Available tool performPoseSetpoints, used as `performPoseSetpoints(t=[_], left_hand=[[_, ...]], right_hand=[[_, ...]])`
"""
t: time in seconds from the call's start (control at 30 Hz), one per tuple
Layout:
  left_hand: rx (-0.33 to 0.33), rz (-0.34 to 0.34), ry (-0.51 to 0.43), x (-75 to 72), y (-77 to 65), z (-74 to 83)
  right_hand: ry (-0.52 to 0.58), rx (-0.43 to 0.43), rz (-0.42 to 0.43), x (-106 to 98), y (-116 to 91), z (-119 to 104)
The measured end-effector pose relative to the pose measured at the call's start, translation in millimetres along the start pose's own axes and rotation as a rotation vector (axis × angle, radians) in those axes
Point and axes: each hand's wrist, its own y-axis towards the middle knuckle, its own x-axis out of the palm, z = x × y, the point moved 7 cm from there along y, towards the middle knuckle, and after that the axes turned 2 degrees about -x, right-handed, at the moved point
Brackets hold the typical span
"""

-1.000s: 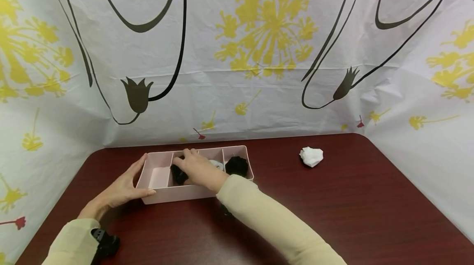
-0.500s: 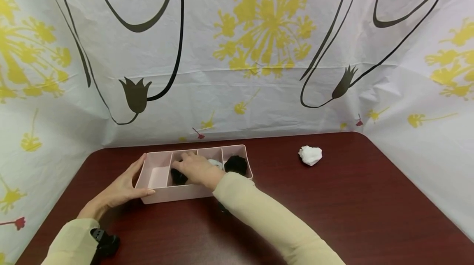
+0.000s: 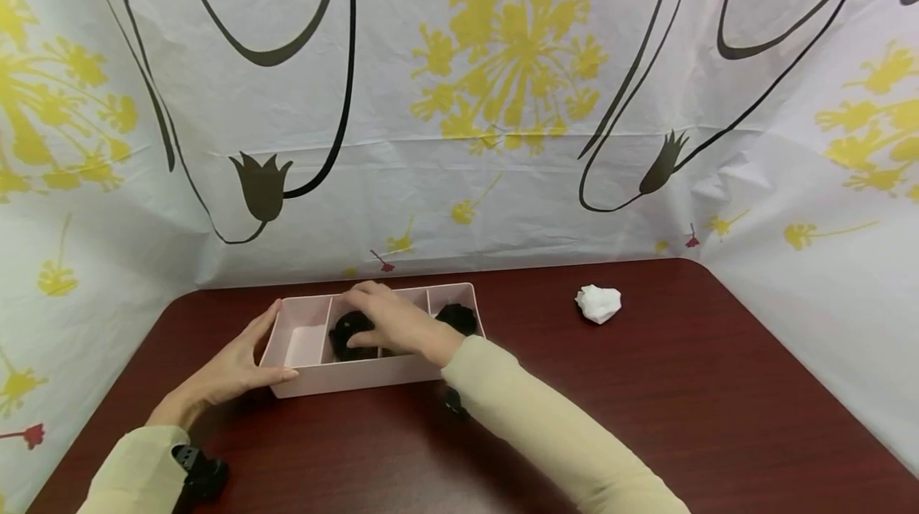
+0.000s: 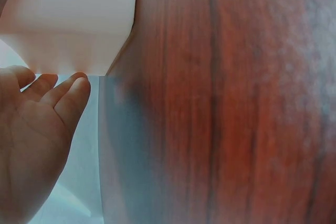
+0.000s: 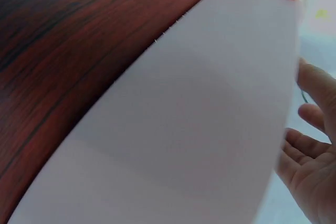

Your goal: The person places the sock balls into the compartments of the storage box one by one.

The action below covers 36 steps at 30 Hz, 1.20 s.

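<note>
A pale pink divided box (image 3: 359,377) lies across the left half of the table. My left hand (image 3: 228,370) holds its left end, thumb along the front wall and fingers at the end; the left wrist view shows those fingertips against the box wall. Over the middle compartments is my right hand (image 3: 396,324), fingers relaxed and thumb apart. Just beside its thumb, a round black bundle (image 3: 348,334) sits in the second compartment from the left. Another black bundle (image 3: 458,318) lies in the rightmost one, partly behind my wrist. My right hand hides the third compartment.
The leftmost compartment (image 3: 306,345) shows its bare floor. A crumpled white bundle (image 3: 599,303) lies on the dark red wooden table (image 3: 646,402) at the back right. Behind the table hangs a patterned white sheet (image 3: 402,179).
My right hand has risen off the black bundle and shifted slightly right, showing more of the bundle and covering the white thing in the third compartment. My left hand stays at the box end.
</note>
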Motion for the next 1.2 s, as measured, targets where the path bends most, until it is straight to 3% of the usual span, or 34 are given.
performPoseSetpoints(t=[0.13, 0.3, 0.5, 0.67, 0.87, 1.0, 1.2], left_hand=[[-0.002, 0.001, -0.005, -0.5, 0.2, 0.6], [-0.003, -0.001, 0.005, -1.1, 0.4, 1.2], [0.005, -0.004, 0.009, -1.8, 0.8, 1.7], [0.006, -0.007, 0.007, -1.5, 0.4, 1.2], [0.006, -0.002, 0.012, -2.2, 1.0, 1.8], [0.006, -0.001, 0.014, -2.2, 0.9, 1.7], [-0.002, -0.001, 0.008, -1.3, -0.5, 0.9]], right_hand=[[0.107, -0.056, 0.161, -23, -22, 12], [0.164, -0.085, 0.351, -51, -62, 41], [0.111, 0.016, 0.506, -79, -123, 96], [0.104, 0.177, 0.539, -92, -180, 143], [0.075, 0.354, 0.495, -93, -235, 193], [0.053, 0.423, 0.443, -87, -255, 213], [0.045, 0.474, 0.380, -76, -267, 230]])
